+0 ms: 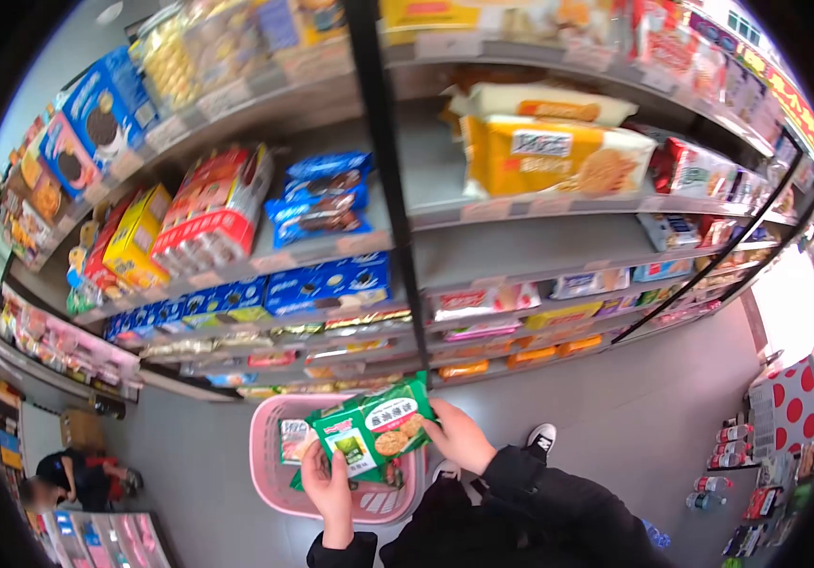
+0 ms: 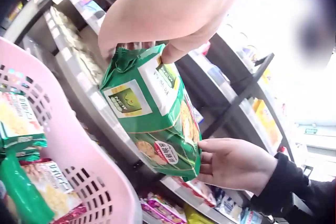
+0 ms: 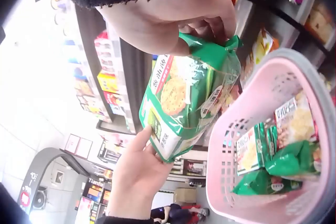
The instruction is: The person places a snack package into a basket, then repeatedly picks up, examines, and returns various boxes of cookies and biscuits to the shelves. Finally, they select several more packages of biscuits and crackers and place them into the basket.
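A green packet of crackers [image 1: 374,428] hangs above a pink shopping basket [image 1: 269,445] on the floor, held between both hands. My left hand [image 1: 326,464] grips its near left end and my right hand [image 1: 440,431] pinches its right end. The left wrist view shows the left hand [image 2: 149,45] curled on the packet's [image 2: 152,113] crimped top and the right hand [image 2: 210,161] cupping its lower end. Seen from the right wrist, the right hand [image 3: 210,29] pinches the packet [image 3: 184,98] while the left hand [image 3: 139,150] supports it from below. Similar green packets [image 3: 268,155] lie in the basket [image 3: 262,92].
Tall shelves of biscuit boxes and snack packs [image 1: 322,208] stand straight ahead, split by a black upright post [image 1: 390,189]. Grey floor [image 1: 615,407] runs to the right toward a red polka-dot display [image 1: 795,398]. Another person [image 1: 71,473] crouches at the lower left.
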Motion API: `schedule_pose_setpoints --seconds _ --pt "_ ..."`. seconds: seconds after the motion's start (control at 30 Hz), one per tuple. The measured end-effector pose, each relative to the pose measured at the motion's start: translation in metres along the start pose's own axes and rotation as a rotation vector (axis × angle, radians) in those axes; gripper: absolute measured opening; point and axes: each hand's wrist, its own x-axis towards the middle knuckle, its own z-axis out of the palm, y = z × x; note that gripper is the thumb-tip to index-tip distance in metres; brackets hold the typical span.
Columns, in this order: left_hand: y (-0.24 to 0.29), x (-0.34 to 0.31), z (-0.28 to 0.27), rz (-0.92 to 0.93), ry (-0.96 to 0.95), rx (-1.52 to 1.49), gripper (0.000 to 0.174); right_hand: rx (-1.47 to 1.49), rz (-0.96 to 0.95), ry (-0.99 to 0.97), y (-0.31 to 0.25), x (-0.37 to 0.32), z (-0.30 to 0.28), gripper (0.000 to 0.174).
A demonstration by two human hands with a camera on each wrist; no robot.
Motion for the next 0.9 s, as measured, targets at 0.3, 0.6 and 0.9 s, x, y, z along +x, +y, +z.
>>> schedule_pose_setpoints --seconds 0.3,0.6,0.9 --pt "0.023 -0.043 0.169 -0.074 -0.486 -0.117 0.03 0.05 0.16 0.336 0.05 -0.076 -0.173 0.026" --pt "0.042 -0.069 0.324 -0.008 -0.594 -0.041 0.029 0.015 0.088 0.572 0.088 -0.096 -0.314 0.027" --pt "0.058 -0.074 0.397 -0.025 -0.486 -0.112 0.029 -0.07 -0.152 0.466 0.116 -0.058 -0.392 0.041"
